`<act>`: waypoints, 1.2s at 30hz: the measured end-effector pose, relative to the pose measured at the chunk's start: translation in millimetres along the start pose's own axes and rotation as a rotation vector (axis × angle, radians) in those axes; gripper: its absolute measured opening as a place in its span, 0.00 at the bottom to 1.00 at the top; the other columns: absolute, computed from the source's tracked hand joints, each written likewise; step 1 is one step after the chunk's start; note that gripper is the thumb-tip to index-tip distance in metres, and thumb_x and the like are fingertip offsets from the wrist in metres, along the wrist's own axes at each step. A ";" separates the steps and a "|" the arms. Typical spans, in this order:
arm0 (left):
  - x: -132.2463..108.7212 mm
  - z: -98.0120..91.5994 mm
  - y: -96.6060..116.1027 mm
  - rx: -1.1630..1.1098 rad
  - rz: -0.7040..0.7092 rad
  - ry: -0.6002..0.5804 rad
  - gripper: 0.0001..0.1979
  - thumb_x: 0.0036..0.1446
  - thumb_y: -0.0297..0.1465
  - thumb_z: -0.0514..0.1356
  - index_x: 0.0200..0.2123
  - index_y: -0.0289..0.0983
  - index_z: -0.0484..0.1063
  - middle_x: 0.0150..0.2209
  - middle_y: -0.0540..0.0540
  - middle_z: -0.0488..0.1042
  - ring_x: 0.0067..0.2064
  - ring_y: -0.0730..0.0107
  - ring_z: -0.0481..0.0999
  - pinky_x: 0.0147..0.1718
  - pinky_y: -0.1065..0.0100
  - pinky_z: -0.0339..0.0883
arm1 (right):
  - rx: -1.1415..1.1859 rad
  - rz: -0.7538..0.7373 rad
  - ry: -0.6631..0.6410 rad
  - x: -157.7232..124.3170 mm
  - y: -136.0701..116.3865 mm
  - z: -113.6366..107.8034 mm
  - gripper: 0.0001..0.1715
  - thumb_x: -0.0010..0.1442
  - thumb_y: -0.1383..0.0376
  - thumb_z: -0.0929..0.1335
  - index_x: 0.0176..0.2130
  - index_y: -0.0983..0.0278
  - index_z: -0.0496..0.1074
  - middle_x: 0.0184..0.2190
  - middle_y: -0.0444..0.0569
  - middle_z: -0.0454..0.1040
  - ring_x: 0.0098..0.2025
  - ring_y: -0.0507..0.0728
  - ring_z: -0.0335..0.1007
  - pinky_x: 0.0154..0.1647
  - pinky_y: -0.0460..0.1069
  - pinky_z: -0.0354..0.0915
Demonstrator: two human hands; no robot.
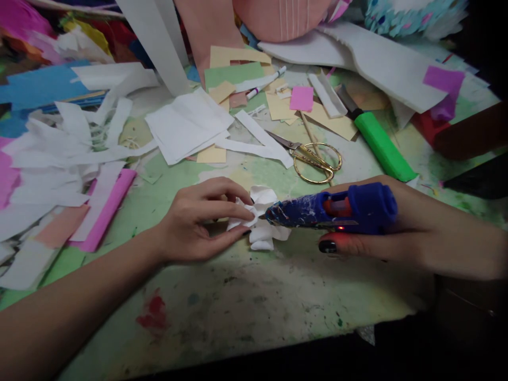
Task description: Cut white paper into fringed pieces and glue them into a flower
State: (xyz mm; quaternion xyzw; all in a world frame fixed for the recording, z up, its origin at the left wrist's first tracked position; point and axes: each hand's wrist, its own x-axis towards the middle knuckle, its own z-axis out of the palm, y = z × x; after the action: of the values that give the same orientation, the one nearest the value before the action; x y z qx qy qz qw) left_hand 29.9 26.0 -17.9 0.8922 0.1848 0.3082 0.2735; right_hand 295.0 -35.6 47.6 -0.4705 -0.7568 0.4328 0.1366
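My right hand (381, 243) grips a blue hot glue gun (293, 211), its nozzle pointing left and a small red light glowing on its side. The nozzle tip is at the middle of a white paper flower (264, 233) that lies on the table. From the left, the fingers of my left hand (206, 217) pinch one petal of this flower close to the nozzle. Whether the tip touches the paper, I cannot tell.
Gold-handled scissors (317, 159) lie behind the glue gun. A knife with a green-wrapped handle (383, 143) rests farther right. White paper sheets (188, 124) and a pile of white strips (59, 137) spread over the back and left. The table edge (278, 349) runs along the front.
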 end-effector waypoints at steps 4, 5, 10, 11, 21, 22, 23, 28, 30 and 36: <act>0.9 0.2 0.3 0.002 0.005 0.002 0.10 0.49 0.25 0.63 0.37 0.39 0.76 0.38 0.42 0.75 0.34 0.69 0.74 0.29 0.68 0.70 | 0.023 -0.011 0.001 -0.3 0.6 -0.8 0.13 0.61 0.55 0.66 0.33 0.62 0.68 0.23 0.38 0.67 0.23 0.49 0.61 0.23 0.45 0.59; 1.1 0.3 0.5 0.003 0.008 0.003 0.10 0.49 0.25 0.63 0.37 0.40 0.76 0.38 0.42 0.75 0.34 0.69 0.74 0.29 0.68 0.70 | 0.017 -0.016 -0.002 0.1 0.5 -0.8 0.13 0.61 0.55 0.66 0.32 0.62 0.68 0.23 0.38 0.67 0.23 0.49 0.60 0.23 0.45 0.58; 1.4 0.6 0.4 0.004 0.026 0.013 0.10 0.49 0.24 0.64 0.36 0.38 0.76 0.38 0.42 0.76 0.36 0.70 0.75 0.31 0.68 0.71 | -0.027 -0.025 0.006 1.7 1.6 0.7 0.13 0.60 0.56 0.66 0.30 0.62 0.67 0.24 0.39 0.68 0.24 0.50 0.62 0.23 0.45 0.58; 1.3 0.6 0.3 0.005 0.027 0.014 0.10 0.48 0.24 0.64 0.36 0.38 0.76 0.38 0.42 0.76 0.35 0.70 0.75 0.30 0.68 0.71 | -0.031 -0.021 0.007 1.8 2.1 1.2 0.13 0.60 0.55 0.66 0.30 0.62 0.67 0.24 0.39 0.68 0.24 0.50 0.63 0.23 0.45 0.58; 0.6 0.0 0.6 -0.006 -0.002 -0.005 0.10 0.49 0.25 0.64 0.37 0.40 0.76 0.38 0.42 0.76 0.35 0.69 0.75 0.31 0.67 0.71 | -0.042 0.059 -0.060 5.1 -8.5 -3.1 0.13 0.60 0.57 0.65 0.29 0.62 0.66 0.23 0.40 0.68 0.24 0.51 0.62 0.24 0.46 0.59; 0.7 0.2 0.9 -0.004 -0.006 -0.007 0.10 0.49 0.25 0.64 0.37 0.41 0.76 0.38 0.43 0.76 0.36 0.68 0.75 0.31 0.67 0.71 | -0.048 0.063 -0.058 5.4 -8.8 -3.1 0.13 0.60 0.57 0.65 0.29 0.62 0.66 0.24 0.40 0.68 0.25 0.52 0.63 0.24 0.46 0.59; 0.8 0.4 1.1 -0.003 -0.002 -0.005 0.10 0.49 0.25 0.64 0.37 0.41 0.76 0.38 0.43 0.76 0.36 0.68 0.75 0.31 0.66 0.71 | -0.050 0.059 -0.048 5.4 -8.5 -2.6 0.13 0.60 0.56 0.65 0.30 0.62 0.67 0.24 0.41 0.69 0.25 0.52 0.63 0.24 0.46 0.59; 0.9 -0.5 1.3 -0.014 0.000 -0.016 0.10 0.50 0.26 0.63 0.38 0.41 0.75 0.38 0.42 0.76 0.37 0.67 0.75 0.32 0.66 0.71 | -0.063 0.061 0.024 3.8 -3.2 1.9 0.17 0.57 0.50 0.66 0.33 0.61 0.72 0.27 0.43 0.71 0.27 0.55 0.66 0.25 0.47 0.60; 1.1 -2.2 1.5 -0.031 -0.005 -0.027 0.14 0.50 0.28 0.63 0.42 0.40 0.74 0.39 0.41 0.76 0.38 0.66 0.74 0.32 0.66 0.70 | -0.067 0.068 0.026 2.6 -1.9 2.6 0.18 0.57 0.49 0.66 0.34 0.61 0.73 0.27 0.44 0.72 0.28 0.55 0.66 0.25 0.48 0.61; 8.1 -3.1 3.8 -0.064 -0.140 0.018 0.15 0.54 0.30 0.59 0.47 0.36 0.71 0.36 0.43 0.75 0.25 0.76 0.65 0.20 0.72 0.59 | -0.065 0.079 -0.001 0.7 0.9 1.8 0.15 0.57 0.53 0.67 0.37 0.61 0.74 0.27 0.43 0.73 0.27 0.55 0.68 0.25 0.47 0.61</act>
State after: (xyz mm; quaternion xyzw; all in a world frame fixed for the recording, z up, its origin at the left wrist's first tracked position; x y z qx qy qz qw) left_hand 34.5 28.2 -10.0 0.8650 0.2393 0.3022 0.3213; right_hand 294.0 -35.8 45.7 -0.5041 -0.7512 0.4133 0.1039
